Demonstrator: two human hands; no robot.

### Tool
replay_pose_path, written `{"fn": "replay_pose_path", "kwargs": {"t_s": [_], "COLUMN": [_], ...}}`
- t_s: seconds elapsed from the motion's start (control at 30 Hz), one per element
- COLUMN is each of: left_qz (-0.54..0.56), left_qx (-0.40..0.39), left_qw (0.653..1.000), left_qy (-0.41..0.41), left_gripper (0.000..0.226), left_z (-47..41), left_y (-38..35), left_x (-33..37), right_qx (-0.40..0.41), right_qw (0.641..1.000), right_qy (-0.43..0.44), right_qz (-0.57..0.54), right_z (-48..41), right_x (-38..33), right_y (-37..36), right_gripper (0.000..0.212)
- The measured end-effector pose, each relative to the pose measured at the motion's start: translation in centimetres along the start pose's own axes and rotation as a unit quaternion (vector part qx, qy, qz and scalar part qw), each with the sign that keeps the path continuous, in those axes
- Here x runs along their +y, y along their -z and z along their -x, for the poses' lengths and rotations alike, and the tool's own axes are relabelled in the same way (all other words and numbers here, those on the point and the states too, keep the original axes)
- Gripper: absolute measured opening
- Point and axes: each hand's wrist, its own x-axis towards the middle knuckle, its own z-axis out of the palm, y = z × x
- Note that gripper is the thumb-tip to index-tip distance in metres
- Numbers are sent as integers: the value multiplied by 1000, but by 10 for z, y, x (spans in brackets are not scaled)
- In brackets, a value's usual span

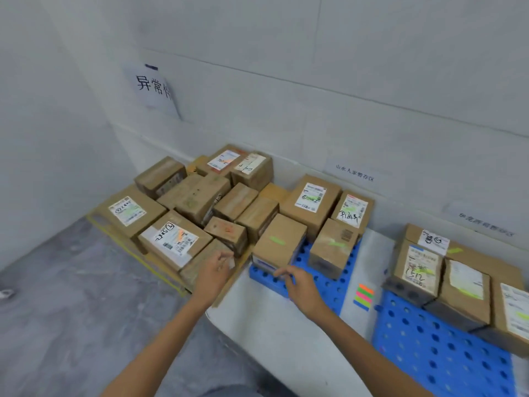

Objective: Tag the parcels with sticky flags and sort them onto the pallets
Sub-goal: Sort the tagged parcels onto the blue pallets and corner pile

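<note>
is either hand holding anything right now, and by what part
The right hand holds nothing, fingers loose near the green-flagged parcel. The left hand has fingertips curled together, perhaps pinching something small and pale; too blurred to tell.

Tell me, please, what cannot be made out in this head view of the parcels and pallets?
Left hand: head view, motion blur hides whether it pinches anything.
Parcel labels: head view, print too small and blurred to read.
Rightmost parcel: head view, cut off by the right edge.
Left pallet: head view, mostly covered by parcels.
</note>
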Motion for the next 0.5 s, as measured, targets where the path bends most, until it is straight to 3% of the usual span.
{"fn": "replay_pose_path", "kwargs": {"t_s": [0.1, 0.2, 0.27, 0.4, 0.5], "left_qz": [-176, -380, -449, -498, -455], "left_qx": [-8, -165, -192, -119, -123], "left_qw": [984, 910, 871, 857, 878], "left_qy": [12, 35, 47, -55, -80], "left_gripper": [33, 81, 98, 90, 73], "left_z": [-21, -38, -38, -31, -28], "left_y": [34, 40, 36, 22, 21], "left_x": [-41, -84, -95, -111, -117], "right_qx": [-37, -60, -65, -62, -49], "right_qw": [998, 995, 993, 991, 989], "right_qy": [-42, -78, -98, -118, -138], "right_qz": [4, -3, -2, 11, 14], "right_z": [-21, -37, -41, -41, -40], "right_x": [-23, -37, -41, -38, -31], "right_y": [-45, -77, -91, -96, -92], "right_gripper": [27, 28, 29, 30, 31]}}
